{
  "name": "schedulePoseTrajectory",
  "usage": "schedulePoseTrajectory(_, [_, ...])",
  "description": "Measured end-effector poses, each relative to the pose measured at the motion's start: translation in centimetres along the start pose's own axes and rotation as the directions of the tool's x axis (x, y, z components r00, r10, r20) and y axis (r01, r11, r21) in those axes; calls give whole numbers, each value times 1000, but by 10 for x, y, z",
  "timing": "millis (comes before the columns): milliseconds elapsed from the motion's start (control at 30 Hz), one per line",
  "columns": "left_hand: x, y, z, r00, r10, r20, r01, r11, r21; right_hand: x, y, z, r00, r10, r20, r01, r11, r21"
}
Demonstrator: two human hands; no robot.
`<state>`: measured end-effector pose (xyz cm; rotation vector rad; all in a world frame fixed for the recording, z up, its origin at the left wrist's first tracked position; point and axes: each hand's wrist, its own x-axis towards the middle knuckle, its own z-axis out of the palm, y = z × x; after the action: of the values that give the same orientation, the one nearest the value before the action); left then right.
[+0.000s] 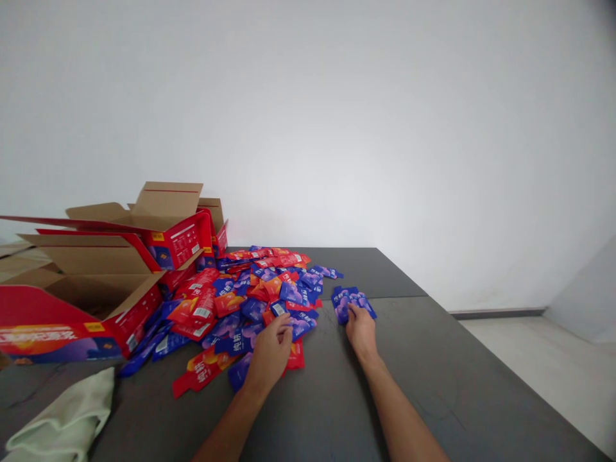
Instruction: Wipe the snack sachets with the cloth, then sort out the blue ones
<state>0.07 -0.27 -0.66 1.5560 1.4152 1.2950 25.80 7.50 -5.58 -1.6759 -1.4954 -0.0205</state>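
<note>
My right hand [360, 332] is closed on blue packets [342, 300] with purple fruit prints and white lettering, held just above or on the dark table to the right of the heap. They look fanned out, more than one, though their number is unclear. Over the heap's near right side, my left hand [270, 351] has its fingers curled at the left end of a blue packet [302, 324]; the fingertips look pinched on it. Around it lies a loose heap of blue and red packets, among them a red packet [205, 370] with orange fruit at the near edge.
On the left stand open red cartons: a near carton [103, 330], a carton behind it [180, 242] and a further carton [220, 237]. A folded pale green cloth [67, 417] lies at the near left. The dark table [414, 378] meets a white wall [385, 128] behind.
</note>
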Motion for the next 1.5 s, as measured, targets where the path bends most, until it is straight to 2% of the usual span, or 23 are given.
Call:
schedulePoseTrajectory(133, [-1,2,0,1000,17,19,-19,997,80,-3,-1,-1,999,35,14,-33,994,-102])
schedulePoseTrajectory(267, [-1,2,-2,989,151,6,-147,955,257,-13,-14,-7,999,14,46,-2,970,-243])
schedulePoseTrajectory(333, [0,0,-3,975,221,19,-213,906,365,-18,-20,-9,988,24,151,30,936,-351])
schedulePoseTrajectory(400, [0,-3,-4,966,251,57,-249,853,459,-20,-23,-9,955,89,282,37,909,-415])
schedulePoseTrajectory(467, [1,-7,-5,964,243,105,-261,807,530,-19,-22,-10,913,161,374,17,902,-432])
schedulePoseTrajectory(533, [1,-11,-6,966,214,144,-258,779,572,-16,-18,-12,889,196,414,0,904,-428])
schedulePoseTrajectory(800, [0,-16,-3,960,196,200,-277,777,565,-8,-11,-18,881,236,409,-40,900,-434])
schedulePoseTrajectory(900, [2,-16,-1,961,200,189,-274,764,583,-11,-19,-18,913,197,358,-31,908,-419])
schedulePoseTrajectory(967, [3,-14,-1,962,206,178,-272,759,592,-14,-29,-18,953,95,289,21,927,-375])
schedulePoseTrajectory(1033, [4,-11,-2,968,188,167,-251,760,600,-19,-42,-18,974,-35,226,101,953,-287])
schedulePoseTrajectory(1133, [6,-5,-6,983,128,130,-180,778,602,-30,-65,-19,951,-194,241,214,975,-60])
schedulePoseTrajectory(1200, [6,-1,-9,995,82,52,-97,813,574,-39,-80,-21,926,-271,264,253,962,101])
schedulePoseTrajectory(1300, [6,4,-14,996,32,-81,8,892,452,-52,-101,-23,924,-235,302,145,946,291])
schedulePoseTrajectory(1367, [7,4,-15,992,19,-128,24,945,325,-60,-111,-23,916,-196,351,50,922,385])
schedulePoseTrajectory(1433, [7,3,-13,991,-6,-135,29,985,168,-64,-118,-22,899,-147,411,-66,885,460])
schedulePoseTrajectory(1500, [6,1,-9,994,-57,-91,58,998,9,-66,-120,-20,884,-106,454,-172,831,529])
